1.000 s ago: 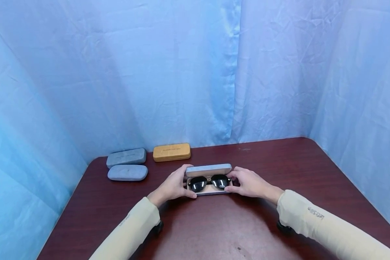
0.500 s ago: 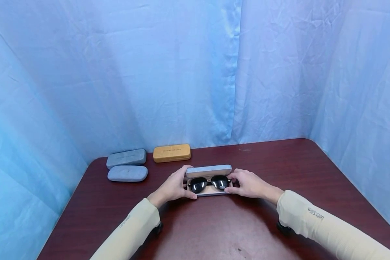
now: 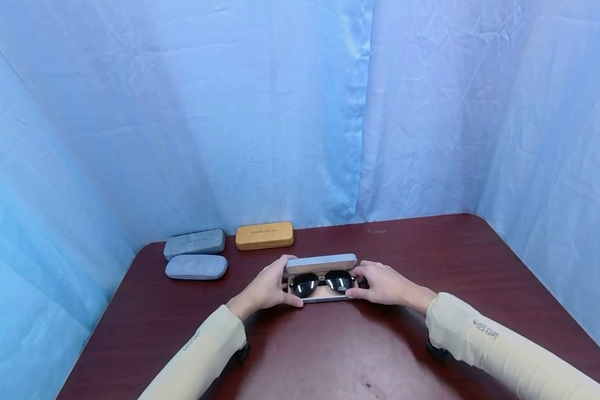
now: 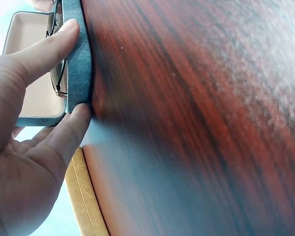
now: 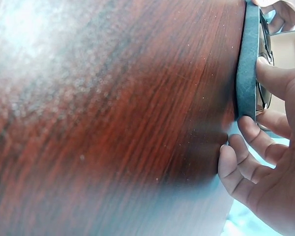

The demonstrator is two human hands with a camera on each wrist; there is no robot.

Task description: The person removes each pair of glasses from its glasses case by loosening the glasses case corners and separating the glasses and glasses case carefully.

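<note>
sunglasses inside open case; hands gripping

Surface: a dark red-brown wooden table with rounded corners, set against blue cloth.
Middle, near edge: an open grey glasses case lies on the wood, its lid raised at the back, sunglasses inside.
Far left corner: two closed grey cases, one just behind the other.
Beside them, to the right: a closed yellow case, flat on the wood.
</note>
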